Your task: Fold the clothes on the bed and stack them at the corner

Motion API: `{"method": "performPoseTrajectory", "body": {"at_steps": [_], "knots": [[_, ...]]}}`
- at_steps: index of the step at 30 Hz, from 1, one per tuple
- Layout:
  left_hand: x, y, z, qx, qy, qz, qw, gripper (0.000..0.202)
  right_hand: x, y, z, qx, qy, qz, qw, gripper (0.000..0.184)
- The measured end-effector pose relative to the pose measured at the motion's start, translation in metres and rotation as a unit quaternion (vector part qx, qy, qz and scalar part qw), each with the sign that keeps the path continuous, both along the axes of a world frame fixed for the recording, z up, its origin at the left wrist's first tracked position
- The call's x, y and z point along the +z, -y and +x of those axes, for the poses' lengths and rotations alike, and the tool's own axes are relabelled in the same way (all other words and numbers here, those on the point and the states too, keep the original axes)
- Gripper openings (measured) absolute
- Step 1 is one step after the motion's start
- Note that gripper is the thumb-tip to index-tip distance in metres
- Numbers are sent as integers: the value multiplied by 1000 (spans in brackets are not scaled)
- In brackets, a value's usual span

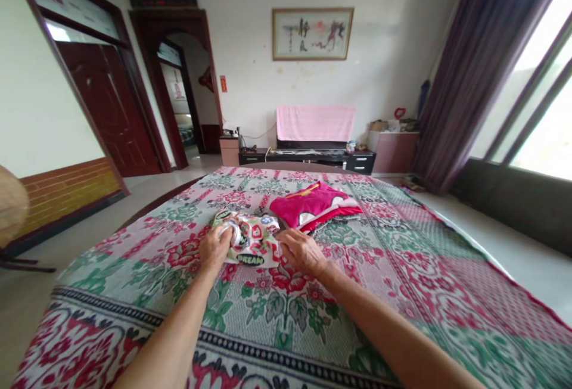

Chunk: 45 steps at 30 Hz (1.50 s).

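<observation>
A small white printed garment (251,235) with green, red and black patches lies bunched on the flowered cloth (286,311) covering the table. My left hand (215,247) grips its left edge with curled fingers. My right hand (301,251) rests on its right edge, fingers bent and pressing down on the fabric. Just beyond it lies a folded pink-red garment (313,203) with a white part showing.
The round table's rim (161,198) curves at the far left. Beyond stand a low dark TV cabinet (308,156) under a pink cloth, a doorway at left, purple curtains (473,73) and a window at right.
</observation>
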<state>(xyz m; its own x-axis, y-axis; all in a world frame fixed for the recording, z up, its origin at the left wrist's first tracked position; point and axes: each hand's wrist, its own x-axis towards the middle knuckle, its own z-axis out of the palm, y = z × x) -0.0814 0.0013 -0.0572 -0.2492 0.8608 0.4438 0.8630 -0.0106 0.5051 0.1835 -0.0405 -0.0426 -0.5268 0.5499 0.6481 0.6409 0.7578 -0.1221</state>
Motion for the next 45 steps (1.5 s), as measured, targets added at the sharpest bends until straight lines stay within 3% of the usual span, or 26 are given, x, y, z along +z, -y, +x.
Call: {"method": "performPoseTrajectory", "body": {"at_steps": [3,6,10,14,18,21,25,28,30,33,36,38,40,42,43,45], "knots": [[1,2,0,-19,9,-2,1000,38,10,-14,-33,-20,4,-3,1000,22],[3,4,-1,-27,-9,-11,1000,37,15,-27,-64,-91,-2,-38,995,21],[2,2,-2,-52,-93,-31,994,31,2,-36,-83,-172,-21,-108,979,20],[2,0,-3,-66,-65,-25,995,33,-15,-43,-80,-136,-91,-124,979,22],[10,1,-5,-102,9,-42,994,38,-11,-47,-69,-110,-247,-171,948,28],[24,3,-11,-108,28,-92,989,38,6,-48,-60,-103,-355,-208,906,34],[59,3,-19,-111,79,-135,981,33,32,-47,-53,-56,-466,-258,844,34],[88,4,-16,-158,240,-85,954,41,46,-44,-53,-13,-530,-302,792,35],[100,5,-7,-205,340,-37,917,46,51,-43,-55,15,-537,-325,778,36],[102,8,12,-258,356,-86,894,51,50,-44,-61,44,-499,-331,799,35],[89,10,22,-325,311,-192,872,50,42,-47,-67,76,-452,-348,818,35],[81,7,20,-337,282,-222,870,40,32,-48,-70,70,-447,-340,824,35],[79,-2,9,-292,205,-225,907,27,19,-46,-72,9,-464,-290,837,35],[85,-15,-8,-197,71,-206,956,16,3,-44,-77,-76,-468,-217,853,34],[91,-24,-18,-128,-10,-190,973,15,-4,-43,-81,-106,-456,-181,865,34],[111,-42,-38,-74,-41,-154,984,20,-14,-44,-95,-124,-414,-142,890,33]]}}
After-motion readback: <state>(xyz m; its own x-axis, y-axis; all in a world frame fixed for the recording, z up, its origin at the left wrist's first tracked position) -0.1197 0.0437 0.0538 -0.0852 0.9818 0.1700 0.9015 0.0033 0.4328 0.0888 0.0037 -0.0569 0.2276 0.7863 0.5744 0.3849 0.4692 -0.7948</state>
